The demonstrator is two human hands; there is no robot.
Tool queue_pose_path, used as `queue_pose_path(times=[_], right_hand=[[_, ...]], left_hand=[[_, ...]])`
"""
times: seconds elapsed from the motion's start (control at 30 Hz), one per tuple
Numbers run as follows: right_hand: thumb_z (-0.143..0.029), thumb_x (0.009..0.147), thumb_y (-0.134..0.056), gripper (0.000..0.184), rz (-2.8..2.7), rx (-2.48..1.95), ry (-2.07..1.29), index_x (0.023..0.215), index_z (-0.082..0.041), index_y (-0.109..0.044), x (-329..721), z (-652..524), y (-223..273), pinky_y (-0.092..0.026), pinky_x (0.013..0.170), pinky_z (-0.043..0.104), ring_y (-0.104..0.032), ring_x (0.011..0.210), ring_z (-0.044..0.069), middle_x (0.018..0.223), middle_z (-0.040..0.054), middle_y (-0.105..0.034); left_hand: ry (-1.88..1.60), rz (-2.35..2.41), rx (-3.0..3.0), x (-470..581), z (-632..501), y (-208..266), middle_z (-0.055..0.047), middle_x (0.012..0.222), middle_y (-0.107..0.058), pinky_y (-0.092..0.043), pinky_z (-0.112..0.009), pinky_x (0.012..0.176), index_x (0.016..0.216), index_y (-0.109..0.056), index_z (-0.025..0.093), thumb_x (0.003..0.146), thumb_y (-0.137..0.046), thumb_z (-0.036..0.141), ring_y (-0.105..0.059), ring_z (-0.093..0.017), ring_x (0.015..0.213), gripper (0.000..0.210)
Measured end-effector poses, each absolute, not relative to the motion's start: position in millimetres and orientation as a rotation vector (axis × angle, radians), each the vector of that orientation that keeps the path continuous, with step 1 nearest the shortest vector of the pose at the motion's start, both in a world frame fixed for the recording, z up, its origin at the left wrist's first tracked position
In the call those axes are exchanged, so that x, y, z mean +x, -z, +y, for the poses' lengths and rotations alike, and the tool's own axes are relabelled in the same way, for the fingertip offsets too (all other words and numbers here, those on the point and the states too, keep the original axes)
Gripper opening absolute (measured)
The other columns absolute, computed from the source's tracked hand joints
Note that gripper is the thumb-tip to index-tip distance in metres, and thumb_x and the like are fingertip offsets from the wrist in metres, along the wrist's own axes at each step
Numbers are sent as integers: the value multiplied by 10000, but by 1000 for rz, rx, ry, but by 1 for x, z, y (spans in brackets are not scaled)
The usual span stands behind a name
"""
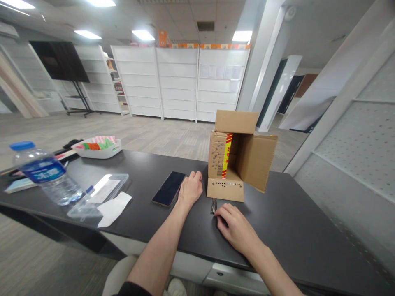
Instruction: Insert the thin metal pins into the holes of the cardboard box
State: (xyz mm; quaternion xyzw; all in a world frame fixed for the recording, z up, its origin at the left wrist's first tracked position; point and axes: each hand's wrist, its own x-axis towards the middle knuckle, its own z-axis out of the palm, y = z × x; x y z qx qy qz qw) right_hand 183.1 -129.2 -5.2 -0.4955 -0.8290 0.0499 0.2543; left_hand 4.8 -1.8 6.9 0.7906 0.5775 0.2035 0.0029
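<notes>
My left hand point(190, 190) rests on the dark table with its fingers curled in, close to the right edge of a black smartphone point(169, 188). Nothing shows in it. Several thin metal screws or nails point(213, 205) lie side by side in front of an open cardboard box point(217, 154). At their near end are the curled fingertips of my right hand point(234, 226); whether these pinch anything is hidden. The box lies on its side, its opening partly towards me and its flaps spread. Small holes and round metal heads dot its left face and lower flap.
To the left stand a water bottle point(46, 174) with a blue cap, a clear plastic case point(106, 190) and a white paper piece point(115, 208). A white basket point(98, 152) with colourful packets sits at the back left. White shelves point(177, 82) line the far wall.
</notes>
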Motion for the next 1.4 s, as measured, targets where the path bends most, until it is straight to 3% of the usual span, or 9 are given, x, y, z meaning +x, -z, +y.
queue_pose_path(times=[0.43,0.87,1.4], right_hand=[[-77,924,-473,323,-2354,-1409,-160,1162,-218,-640,181,-123,-7,-468,860,359,-609,957,219,1020,65,-633],[-132,925,-551,257,-2373,-1435,-156,1137,-222,-664,179,-124,-15,-473,868,344,-614,965,214,1004,55,-632],[-162,971,-517,218,-2376,-1427,-119,1121,-216,-665,179,-121,-13,-472,857,336,-620,941,204,1000,61,-632]], left_hand=[[-660,1809,2488,4,-1,-5,-49,1055,-603,-427,-313,767,1045,-551,237,934,-421,147,-620,-184,851,193],[-640,1808,2468,5,-1,-7,-55,1059,-605,-435,-314,788,1048,-556,235,942,-406,145,-629,-186,873,204],[-644,1813,2470,5,-3,-8,-52,1064,-607,-441,-313,794,1052,-555,240,942,-404,149,-631,-185,878,207]])
